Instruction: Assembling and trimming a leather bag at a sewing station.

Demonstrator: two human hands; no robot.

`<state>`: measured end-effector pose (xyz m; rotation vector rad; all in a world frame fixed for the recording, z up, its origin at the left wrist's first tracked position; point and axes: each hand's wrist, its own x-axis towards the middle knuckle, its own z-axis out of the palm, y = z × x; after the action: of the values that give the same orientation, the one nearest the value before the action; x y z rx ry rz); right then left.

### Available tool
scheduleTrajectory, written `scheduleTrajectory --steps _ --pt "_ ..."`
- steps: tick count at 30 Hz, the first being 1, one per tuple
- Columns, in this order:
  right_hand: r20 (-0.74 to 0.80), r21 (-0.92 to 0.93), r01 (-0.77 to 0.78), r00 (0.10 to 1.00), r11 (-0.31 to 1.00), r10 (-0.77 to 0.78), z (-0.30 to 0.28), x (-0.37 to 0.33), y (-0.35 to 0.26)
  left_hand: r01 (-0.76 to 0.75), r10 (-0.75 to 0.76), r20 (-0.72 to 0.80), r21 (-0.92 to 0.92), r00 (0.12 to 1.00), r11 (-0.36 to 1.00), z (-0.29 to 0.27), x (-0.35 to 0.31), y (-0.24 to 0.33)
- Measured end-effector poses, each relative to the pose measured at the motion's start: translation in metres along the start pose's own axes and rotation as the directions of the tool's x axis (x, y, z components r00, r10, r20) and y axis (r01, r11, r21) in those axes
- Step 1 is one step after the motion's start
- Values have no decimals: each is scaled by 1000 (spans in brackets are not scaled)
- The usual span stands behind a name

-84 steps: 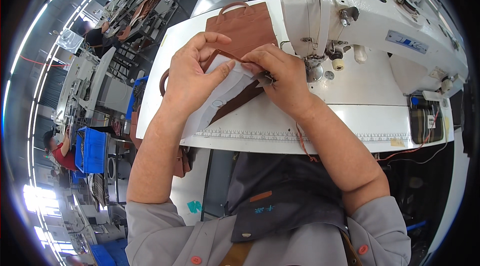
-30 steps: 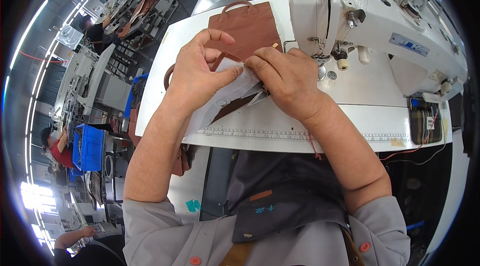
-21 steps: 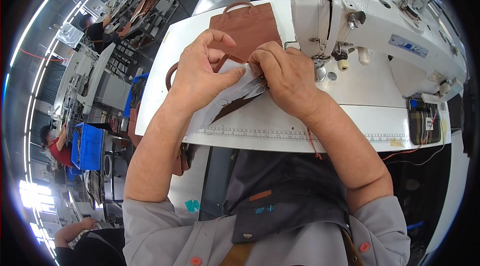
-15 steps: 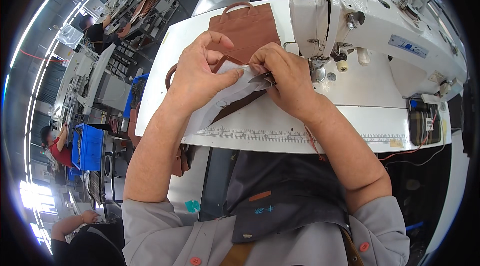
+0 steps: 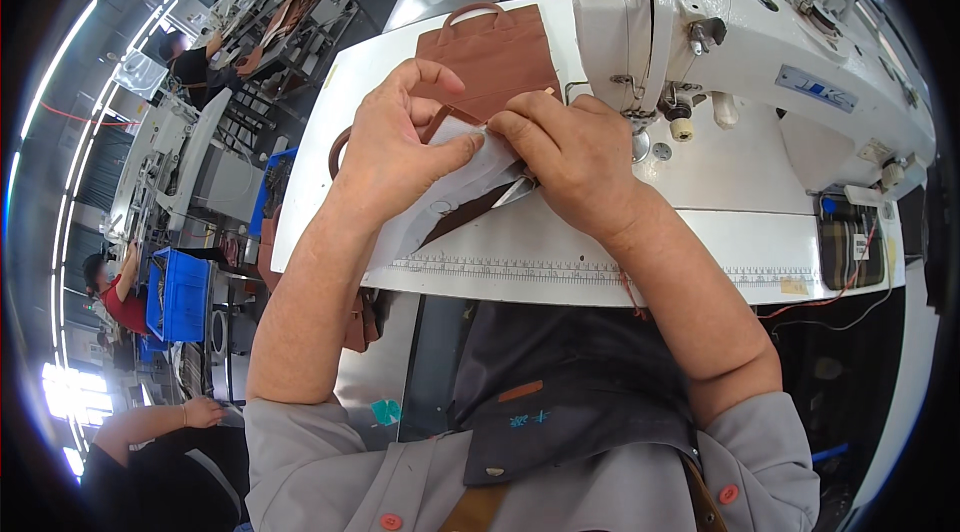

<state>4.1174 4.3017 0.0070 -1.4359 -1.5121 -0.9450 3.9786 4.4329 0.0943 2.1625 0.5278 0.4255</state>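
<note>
My left hand (image 5: 388, 154) is closed on a brown bag piece with a white lining (image 5: 440, 200), its thumb pressed on the lining and its index finger curled above. At the top edge of that piece, the fingertips of my right hand (image 5: 585, 160) pinch close to my left thumb. Small metal thread snips (image 5: 517, 194) stick out below my right fingers, tucked against the palm; their handle is hidden. What exactly the right fingertips pinch is covered by the fingers. Behind both hands, a brown bag panel with a handle (image 5: 490, 50) lies flat on the white table.
A white sewing machine (image 5: 720, 42) stands to the right, its needle area close to my right hand. A ruler strip (image 5: 560, 272) runs along the table's front edge. At right lies a dark plaid item (image 5: 843, 242). Blue bins (image 5: 180, 294) and other people are at left.
My right hand has turned, so the snips now point down and left below the fingers instead of beside the fingertips. My left hand stays nearly still. A person's arm at lower left has shifted right.
</note>
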Motion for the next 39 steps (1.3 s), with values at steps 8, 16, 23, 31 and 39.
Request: scheduleTrajectory --steps 8,16,23,31,39 --pt "75 130 -148 987 980 139 10 -4 -1 -17 16 28 26 999 1000 -2 1 -3" --pt "330 602 -567 818 562 471 13 -6 2 -19 18 36 15 999 1000 -3 3 -6" --pt "5 102 -137 991 985 137 3 -4 0 20 -20 12 -37 1000 999 -2 3 -3" --pt "-59 1 68 996 998 -68 0 4 6 -15 14 44 24 999 1000 -3 2 -4" --pt "97 19 -59 994 998 57 2 1 -2 -40 39 35 13 999 999 2 -3 1"
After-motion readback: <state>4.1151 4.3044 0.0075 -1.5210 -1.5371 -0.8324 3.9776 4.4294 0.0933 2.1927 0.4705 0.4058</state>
